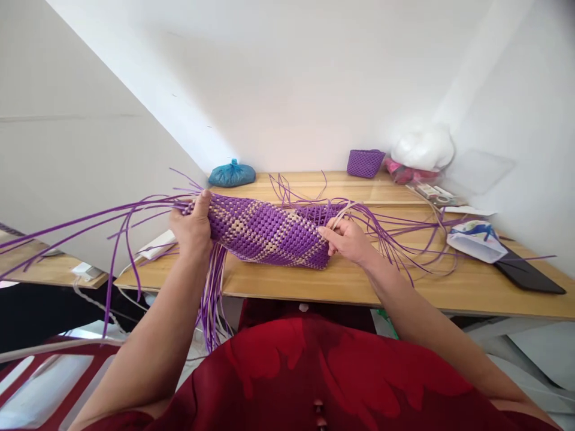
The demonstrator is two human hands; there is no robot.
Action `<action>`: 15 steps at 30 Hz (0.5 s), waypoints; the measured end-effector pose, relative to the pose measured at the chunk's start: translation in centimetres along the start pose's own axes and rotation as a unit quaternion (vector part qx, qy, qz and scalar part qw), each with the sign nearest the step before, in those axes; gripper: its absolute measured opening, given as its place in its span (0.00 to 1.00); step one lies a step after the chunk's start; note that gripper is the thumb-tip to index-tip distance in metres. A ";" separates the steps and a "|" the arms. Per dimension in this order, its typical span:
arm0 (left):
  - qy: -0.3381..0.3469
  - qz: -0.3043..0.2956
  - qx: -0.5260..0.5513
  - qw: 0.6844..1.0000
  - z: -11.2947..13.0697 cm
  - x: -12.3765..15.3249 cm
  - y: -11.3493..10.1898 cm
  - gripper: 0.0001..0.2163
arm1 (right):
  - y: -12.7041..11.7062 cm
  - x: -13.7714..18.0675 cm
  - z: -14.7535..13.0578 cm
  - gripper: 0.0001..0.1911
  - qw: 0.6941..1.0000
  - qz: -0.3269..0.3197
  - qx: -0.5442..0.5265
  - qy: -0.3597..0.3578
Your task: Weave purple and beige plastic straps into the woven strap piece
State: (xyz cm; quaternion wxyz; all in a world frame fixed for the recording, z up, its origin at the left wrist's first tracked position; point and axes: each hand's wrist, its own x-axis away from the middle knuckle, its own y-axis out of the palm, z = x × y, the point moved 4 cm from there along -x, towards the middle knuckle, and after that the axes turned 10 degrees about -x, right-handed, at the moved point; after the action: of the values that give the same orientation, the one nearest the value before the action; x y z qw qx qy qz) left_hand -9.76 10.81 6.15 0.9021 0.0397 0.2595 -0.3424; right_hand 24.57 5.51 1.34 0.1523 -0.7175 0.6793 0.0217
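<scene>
A purple and cream woven basket [269,233] lies on its side in front of me, just over the table's near part. My left hand [194,224] grips its left end, thumb on top. At the right end, my right hand [344,238] pinches cream strips [342,214] beside the basket's edge. Long loose purple strips [395,230] fan out to the right across the table. More purple strips [112,211] stretch out past my left hand, and a bundle of purple and cream strands [214,299] hangs below the table's front edge.
On the wooden table [278,284], a blue tied bag [232,173] sits at the back left. A small purple woven basket [365,163] and a white bag [422,146] are at the back right. A white-and-blue packet [477,239] rests by a dark flat object [527,272]. A white power strip [156,244] lies at left.
</scene>
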 end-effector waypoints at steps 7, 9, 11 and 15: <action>0.039 -0.016 -0.082 0.996 0.3 -1.2 0.1 0.21 | 0.3 0.7 -0.5 0.18 0.999 0.005 0.041 0.009; 0.011 -0.048 -0.026 0.998 -0.2 -1.2 0.2 0.20 | 0.5 0.7 -0.7 0.18 0.998 -0.002 0.064 0.016; 0.025 -0.032 -0.066 0.997 -0.1 -1.0 -0.2 0.20 | 0.6 0.6 -1.1 0.17 0.996 -0.004 0.088 0.013; 0.088 -0.022 -0.249 0.964 1.4 -1.3 -2.1 0.20 | 0.7 0.4 -1.5 0.16 0.995 0.008 0.098 0.025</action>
State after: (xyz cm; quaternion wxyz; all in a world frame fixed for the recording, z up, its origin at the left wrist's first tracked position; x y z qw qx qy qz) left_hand -11.25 9.62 8.23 0.8494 -0.1619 0.4160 -0.2816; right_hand 23.60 4.76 2.56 0.2044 -0.6941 0.6875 -0.0615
